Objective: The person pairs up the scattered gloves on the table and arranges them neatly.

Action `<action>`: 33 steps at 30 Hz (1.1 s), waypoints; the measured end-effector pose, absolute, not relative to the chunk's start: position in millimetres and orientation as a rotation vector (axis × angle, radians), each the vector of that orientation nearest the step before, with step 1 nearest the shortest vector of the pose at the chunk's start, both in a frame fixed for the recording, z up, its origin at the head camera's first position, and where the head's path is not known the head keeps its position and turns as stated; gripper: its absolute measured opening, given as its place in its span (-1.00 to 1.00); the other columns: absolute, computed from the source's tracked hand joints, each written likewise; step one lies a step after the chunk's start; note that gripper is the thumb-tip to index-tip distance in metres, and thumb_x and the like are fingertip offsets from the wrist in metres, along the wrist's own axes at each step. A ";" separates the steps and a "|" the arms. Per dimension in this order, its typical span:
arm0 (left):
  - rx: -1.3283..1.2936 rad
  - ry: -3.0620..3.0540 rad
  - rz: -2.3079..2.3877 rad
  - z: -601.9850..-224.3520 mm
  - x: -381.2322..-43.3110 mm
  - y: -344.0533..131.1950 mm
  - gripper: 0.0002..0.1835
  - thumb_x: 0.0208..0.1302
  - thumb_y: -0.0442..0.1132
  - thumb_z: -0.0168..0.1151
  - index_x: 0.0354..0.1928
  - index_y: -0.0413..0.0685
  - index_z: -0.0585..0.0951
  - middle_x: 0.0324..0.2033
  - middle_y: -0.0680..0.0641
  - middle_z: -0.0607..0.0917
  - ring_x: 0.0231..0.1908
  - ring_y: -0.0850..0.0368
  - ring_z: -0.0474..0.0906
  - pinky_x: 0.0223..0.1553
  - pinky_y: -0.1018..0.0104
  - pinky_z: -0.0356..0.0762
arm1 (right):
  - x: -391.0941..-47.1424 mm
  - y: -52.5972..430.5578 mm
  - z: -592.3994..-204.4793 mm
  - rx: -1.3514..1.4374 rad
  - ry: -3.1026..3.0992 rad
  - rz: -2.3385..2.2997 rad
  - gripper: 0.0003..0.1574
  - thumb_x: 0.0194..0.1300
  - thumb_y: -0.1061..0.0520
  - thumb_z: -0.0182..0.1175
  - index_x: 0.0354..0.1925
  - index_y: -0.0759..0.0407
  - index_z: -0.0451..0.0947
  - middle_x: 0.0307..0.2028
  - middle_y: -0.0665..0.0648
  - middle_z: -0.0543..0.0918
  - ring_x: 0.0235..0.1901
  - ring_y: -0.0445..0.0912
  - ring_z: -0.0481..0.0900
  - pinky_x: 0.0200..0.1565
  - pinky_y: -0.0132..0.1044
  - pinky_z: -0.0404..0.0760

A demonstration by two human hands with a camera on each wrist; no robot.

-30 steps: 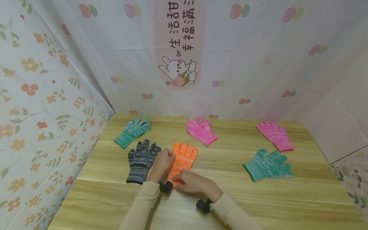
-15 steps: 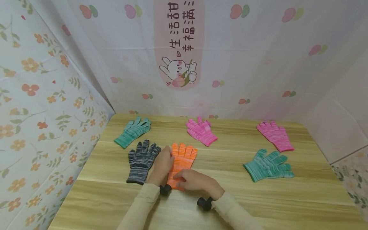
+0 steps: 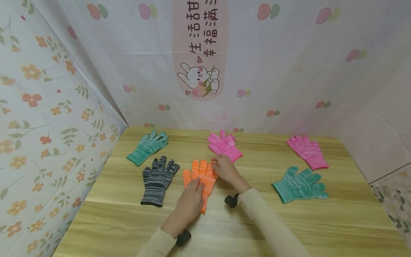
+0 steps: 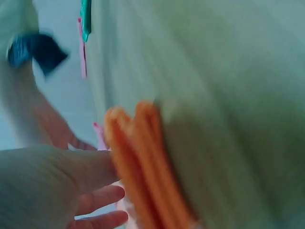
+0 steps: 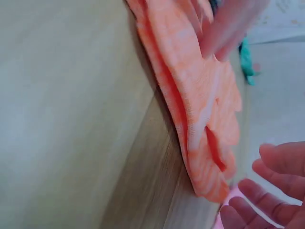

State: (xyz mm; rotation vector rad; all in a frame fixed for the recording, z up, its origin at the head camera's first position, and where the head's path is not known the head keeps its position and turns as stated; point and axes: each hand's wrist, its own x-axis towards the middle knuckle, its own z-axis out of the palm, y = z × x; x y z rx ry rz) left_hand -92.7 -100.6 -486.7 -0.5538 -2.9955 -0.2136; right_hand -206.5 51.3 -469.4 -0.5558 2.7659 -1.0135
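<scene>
An orange knit glove (image 3: 205, 177) lies on the wooden table with its fingers toward the back wall. My left hand (image 3: 189, 200) rests on the glove's lower palm, near the cuff, its fingers fairly straight. In the left wrist view the folded orange cuff (image 4: 143, 157) rises beside that hand's thumb. My right hand (image 3: 226, 169) is at the glove's right-hand fingers, just in front of a pink glove (image 3: 226, 146). The right wrist view shows the right hand's fingers (image 5: 271, 200) loosely bent, apart from the orange fabric.
A black-and-grey striped glove (image 3: 157, 182) lies left of the orange one, with a green glove (image 3: 148, 147) behind it. On the right are another green glove (image 3: 300, 185) and a second pink glove (image 3: 308, 151). A patterned cloth wall (image 3: 273, 89) borders the table's back.
My left hand has moved from the orange glove's left side down onto its lower palm, uncovering the glove's thumb. My right hand has gone from the cuff up to the glove's fingers.
</scene>
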 end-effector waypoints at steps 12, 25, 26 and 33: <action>-0.512 -3.004 -0.273 -497.6 -84.4 -95.9 -0.47 0.21 -0.16 0.23 0.19 -0.23 0.41 0.20 -0.32 0.40 0.19 -0.22 0.36 0.13 0.09 0.46 | -232.7 28.6 -477.3 -0.513 2.773 -0.925 -0.90 0.19 0.20 0.23 -0.35 0.25 0.59 -0.39 0.13 0.61 -0.33 -0.05 0.51 -0.27 -0.23 0.52; -0.545 -3.033 -0.100 -493.7 -82.7 -96.2 -0.45 0.28 -0.07 0.15 0.26 -0.13 0.35 0.25 -0.19 0.40 0.21 -0.16 0.36 0.14 0.13 0.45 | -239.9 40.1 -479.8 -0.379 2.730 -0.841 -0.72 0.17 0.03 0.26 -0.47 0.21 0.50 -0.50 0.05 0.52 -0.49 -0.14 0.39 -0.45 -0.37 0.38; -0.539 -3.031 -0.099 -493.6 -82.6 -96.2 -0.44 0.27 -0.07 0.16 0.26 -0.13 0.36 0.24 -0.20 0.41 0.21 -0.16 0.37 0.14 0.13 0.45 | -240.0 42.0 -477.7 -0.364 2.704 -0.825 -0.71 0.17 0.03 0.26 -0.48 0.21 0.48 -0.50 0.05 0.52 -0.50 -0.14 0.39 -0.46 -0.37 0.37; -0.536 -3.008 -0.073 -492.5 -82.6 -97.0 -0.42 0.22 -0.09 0.22 0.25 -0.10 0.36 0.22 -0.19 0.44 0.18 -0.16 0.39 0.08 0.10 0.49 | -237.6 46.8 -463.4 -0.402 2.600 -0.869 -0.91 0.18 0.23 0.20 -0.42 0.25 0.50 -0.42 0.09 0.57 -0.44 -0.12 0.44 -0.42 -0.37 0.43</action>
